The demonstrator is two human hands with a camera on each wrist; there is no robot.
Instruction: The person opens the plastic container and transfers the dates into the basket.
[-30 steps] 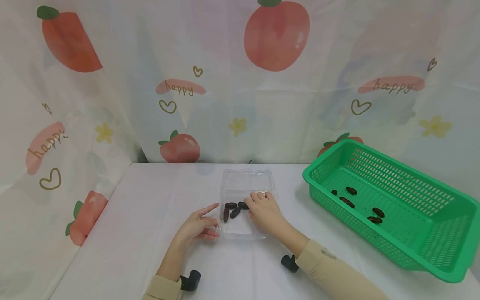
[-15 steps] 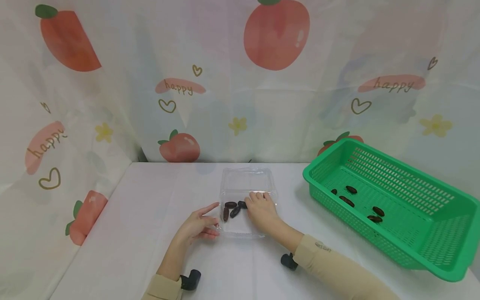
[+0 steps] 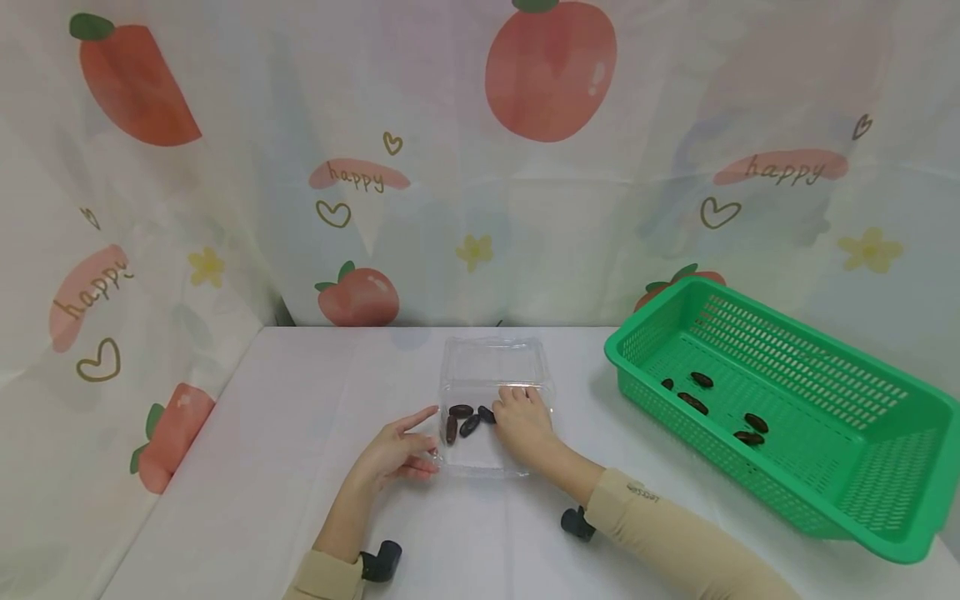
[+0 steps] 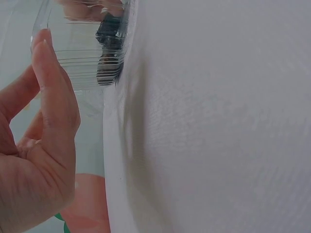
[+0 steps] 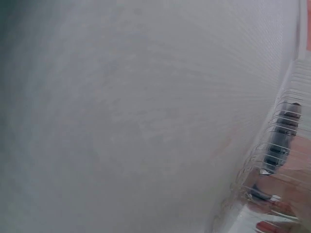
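A clear plastic clamshell box (image 3: 480, 458) lies with its lid (image 3: 495, 362) folded back. Inside its left part are several dark brown dates (image 3: 469, 426). My left hand (image 3: 397, 450) rests at the box's left side, fingers extended, with fingertips at the rim; the left wrist view shows the same hand (image 4: 48, 116) against the clear wall. My right hand (image 3: 525, 425) reaches down into the box with curled fingers at one date (image 3: 487, 414), whose right end is hidden by the hand. Through the ribbed wall, the right wrist view shows dates (image 5: 282, 138) and fingers.
A green perforated basket (image 3: 750, 467) stands at the right with several more dates (image 3: 693, 403) on its floor. White cloth covers the table (image 3: 300, 417). A fruit-printed curtain (image 3: 555, 233) hangs behind and along the left side.
My right hand has shifted slightly right inside the box, and the date at its fingers has turned a little. My left hand has stayed at the box's side.
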